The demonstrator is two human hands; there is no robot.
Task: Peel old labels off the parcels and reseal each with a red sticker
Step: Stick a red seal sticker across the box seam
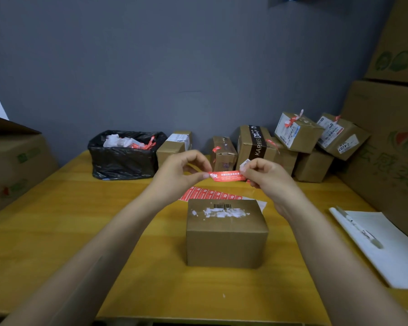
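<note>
We see both bare forearms reach in from the near edge of the yellow wooden table (57, 220), one on each side of a brown cardboard box (226, 231) that sits closed in front of the person. The top of the box carries torn white label remains and a small barcode at its far edge.

Above the far edge of the box the two hands meet in the air. The left hand (174, 172) pinches the left end of a red sticker (226, 176) between thumb and forefinger, with the other fingers curled in. The right hand (266, 177) pinches the right end in the same way, knuckles turned toward us. The sticker is stretched flat and level between them, clear of the box. A small white scrap (245, 164) stands up from the right fingers; we cannot tell what it is.

Just behind the box a sheet of red stickers (210, 194) lies flat on the table. To the right of the box lies a white pad (386, 250) with a pen (358, 227) on it.

Farther behind the box to the left stands a black bag (123, 156) holding white and red scraps. Behind the box to the right, small parcels (299, 135) are stacked against the grey wall (174, 67), some with red strips, some with white labels. Large cartons (386, 142) flank the table on both sides.
</note>
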